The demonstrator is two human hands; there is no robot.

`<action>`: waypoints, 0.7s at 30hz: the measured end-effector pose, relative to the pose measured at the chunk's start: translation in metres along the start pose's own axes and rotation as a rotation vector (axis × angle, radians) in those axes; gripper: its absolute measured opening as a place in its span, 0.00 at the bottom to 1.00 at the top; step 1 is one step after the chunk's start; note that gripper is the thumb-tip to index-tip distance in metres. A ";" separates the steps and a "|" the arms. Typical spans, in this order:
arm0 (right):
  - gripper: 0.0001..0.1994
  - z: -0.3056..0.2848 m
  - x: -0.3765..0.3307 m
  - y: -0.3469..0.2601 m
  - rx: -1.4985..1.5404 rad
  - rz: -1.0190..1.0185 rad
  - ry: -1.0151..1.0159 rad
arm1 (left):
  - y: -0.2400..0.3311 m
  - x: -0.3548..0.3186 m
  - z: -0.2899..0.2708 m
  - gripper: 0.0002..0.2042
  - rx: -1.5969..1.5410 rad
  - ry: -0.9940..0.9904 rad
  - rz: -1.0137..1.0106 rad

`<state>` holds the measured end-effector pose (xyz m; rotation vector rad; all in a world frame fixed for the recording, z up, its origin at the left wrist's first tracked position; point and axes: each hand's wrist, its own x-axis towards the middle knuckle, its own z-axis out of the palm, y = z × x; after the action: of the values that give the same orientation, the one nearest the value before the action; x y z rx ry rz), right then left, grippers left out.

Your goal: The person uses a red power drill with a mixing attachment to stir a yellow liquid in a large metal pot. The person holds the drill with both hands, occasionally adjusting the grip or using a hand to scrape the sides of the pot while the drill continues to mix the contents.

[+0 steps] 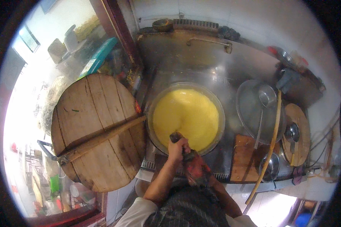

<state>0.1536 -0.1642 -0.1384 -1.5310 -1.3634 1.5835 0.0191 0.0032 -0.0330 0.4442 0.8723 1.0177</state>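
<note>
A wide round metal pot in the middle holds thick yellow liquid, with a swirl near its centre. My left hand is closed round a dark, blunt-ended handle over the pot's near rim. Just right of it is a smeared red-and-black shape, either a tool's body or a gloved hand; I cannot tell which. My right forearm runs up to that shape, and the fingers of my right hand do not show clearly. Whatever dips into the liquid is hard to make out.
A large round wooden lid with a crossbar leans at the left. On the right are a metal basin with a ladle, a long wooden stick, a brown board and a smaller wooden lid. A tap is behind.
</note>
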 end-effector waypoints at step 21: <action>0.19 -0.016 -0.018 0.000 -0.013 0.025 0.027 | -0.032 0.001 0.011 0.12 0.195 -0.565 -0.063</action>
<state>0.1726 -0.1753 -0.1289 -1.5773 -1.3469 1.5666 0.0454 -0.0102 -0.0488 0.8174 0.4710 0.6950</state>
